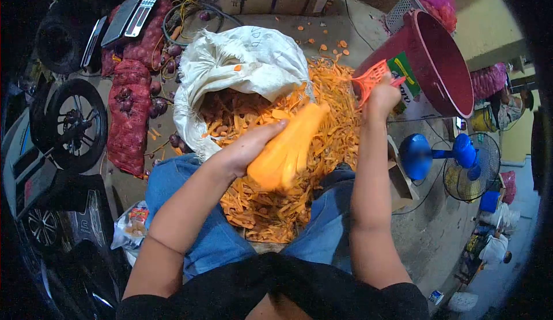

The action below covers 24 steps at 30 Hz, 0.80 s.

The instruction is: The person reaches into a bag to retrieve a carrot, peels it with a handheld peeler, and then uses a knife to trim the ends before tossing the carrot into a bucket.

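Note:
My left hand [253, 146] is wrapped round a large peeled orange carrot [291, 147], held over the peelings between my knees; its outline is slightly blurred. To the right, my right hand [382, 96] is closed on the handle of an orange-red peeler [371, 81], in front of a big red bucket [397, 49] and apart from the carrot. Orange peelings [337, 112] form a thick heap beneath both hands. Behind the left hand, a white woven sack [253, 49] lies with its mouth open, unpeeled pieces and peelings showing inside.
Red net bags of onions [129, 118] and a scale [124, 20] are at the left, near a motorcycle wheel [75, 124]. A blue fan [466, 158] stands at the right. A cardboard box [397, 187] sits beside my right forearm. A person [495, 248] is far right.

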Available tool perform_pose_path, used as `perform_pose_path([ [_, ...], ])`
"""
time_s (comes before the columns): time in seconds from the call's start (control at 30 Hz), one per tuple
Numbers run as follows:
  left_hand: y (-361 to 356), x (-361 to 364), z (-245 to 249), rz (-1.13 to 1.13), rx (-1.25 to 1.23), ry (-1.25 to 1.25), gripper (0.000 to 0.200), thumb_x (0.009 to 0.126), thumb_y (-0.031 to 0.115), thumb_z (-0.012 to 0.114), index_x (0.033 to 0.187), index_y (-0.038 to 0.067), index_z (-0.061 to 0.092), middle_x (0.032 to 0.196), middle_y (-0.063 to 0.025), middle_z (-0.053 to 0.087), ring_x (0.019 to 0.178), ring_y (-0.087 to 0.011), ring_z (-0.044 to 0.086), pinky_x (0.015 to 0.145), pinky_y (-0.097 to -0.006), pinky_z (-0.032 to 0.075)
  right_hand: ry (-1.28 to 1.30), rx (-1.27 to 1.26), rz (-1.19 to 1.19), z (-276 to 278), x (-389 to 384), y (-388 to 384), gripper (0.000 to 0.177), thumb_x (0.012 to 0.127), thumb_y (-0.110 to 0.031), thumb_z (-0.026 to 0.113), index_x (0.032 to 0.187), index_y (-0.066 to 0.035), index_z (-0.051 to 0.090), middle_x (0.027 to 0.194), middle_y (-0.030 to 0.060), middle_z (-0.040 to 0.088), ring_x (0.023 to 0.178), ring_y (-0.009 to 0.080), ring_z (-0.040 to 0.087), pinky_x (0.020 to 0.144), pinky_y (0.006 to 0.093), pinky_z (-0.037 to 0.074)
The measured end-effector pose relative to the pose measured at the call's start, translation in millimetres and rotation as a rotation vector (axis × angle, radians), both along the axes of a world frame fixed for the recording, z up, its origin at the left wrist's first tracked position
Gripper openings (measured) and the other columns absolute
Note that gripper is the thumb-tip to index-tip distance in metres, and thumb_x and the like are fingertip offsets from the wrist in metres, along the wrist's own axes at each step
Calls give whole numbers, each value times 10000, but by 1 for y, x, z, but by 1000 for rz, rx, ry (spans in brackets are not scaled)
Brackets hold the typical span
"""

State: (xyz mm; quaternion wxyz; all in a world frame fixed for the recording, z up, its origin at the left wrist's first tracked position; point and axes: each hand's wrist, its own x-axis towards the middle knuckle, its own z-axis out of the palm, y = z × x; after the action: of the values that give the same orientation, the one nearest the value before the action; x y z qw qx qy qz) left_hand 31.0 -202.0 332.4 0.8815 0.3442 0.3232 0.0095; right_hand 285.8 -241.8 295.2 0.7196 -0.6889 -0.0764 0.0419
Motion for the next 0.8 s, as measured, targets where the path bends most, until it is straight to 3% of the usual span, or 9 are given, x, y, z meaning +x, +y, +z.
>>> perform_pose_path([
  [0.1,8,9,-5,84,0,44,383,834,325,350,1019,9,461,915,-93,547,770,-142,553,676,-255,447,-132,-47,81,36,-37,-3,195,785,-158,453,659,-10,448,566,-6,431,499,94,402,471,250,339],
  [0.23,13,20,-28,231,40,73,375,839,323,327,1026,21,449,905,-86,543,764,-145,547,670,-264,446,-351,1,177,17,-74,1,191,787,-182,467,682,-22,455,571,-12,436,487,79,395,450,235,328],
  [0.3,16,24,-38,322,14,60,368,840,319,306,1029,34,441,919,-86,534,790,-164,540,676,-293,452,47,49,409,36,-104,-1,171,799,-178,464,658,-85,440,554,-63,364,478,36,318,434,188,279],
  [0.33,17,25,-42,328,14,60,368,840,319,306,1029,34,441,919,-86,534,790,-164,540,676,-293,452,47,49,415,31,-106,1,171,799,-178,464,658,-85,440,554,-63,364,478,36,318,434,188,279],
  [0.43,20,34,-43,372,-347,-117,354,835,306,280,1018,53,446,899,-88,545,770,-195,549,673,-346,463,137,-47,492,17,-107,2,202,777,-212,507,737,-19,462,591,-19,451,487,60,394,441,220,333],
  [0.53,16,37,-40,291,-364,-155,349,832,304,289,1013,53,450,890,-86,550,757,-192,553,662,-339,467,126,-18,524,-1,-107,6,203,770,-204,516,745,-9,463,608,4,464,528,81,412,487,236,356],
  [0.6,14,39,-44,310,-363,-126,343,836,288,284,1014,46,450,889,-87,551,756,-182,554,661,-322,469,32,-76,526,1,-111,5,196,767,-189,516,755,-2,459,632,22,479,568,98,425,530,243,368],
  [0.7,10,37,-40,316,-339,-152,340,843,281,287,1016,37,449,894,-86,550,757,-172,553,666,-308,467,-92,54,497,2,-114,3,182,766,-171,509,727,-6,444,597,39,455,542,112,413,500,261,353],
  [0.8,9,37,-37,299,-292,-136,345,848,286,291,1023,32,445,903,-82,547,763,-163,551,676,-295,462,-285,-118,450,1,-112,0,200,771,-163,492,683,-1,416,563,65,419,506,154,397,472,295,330],
])
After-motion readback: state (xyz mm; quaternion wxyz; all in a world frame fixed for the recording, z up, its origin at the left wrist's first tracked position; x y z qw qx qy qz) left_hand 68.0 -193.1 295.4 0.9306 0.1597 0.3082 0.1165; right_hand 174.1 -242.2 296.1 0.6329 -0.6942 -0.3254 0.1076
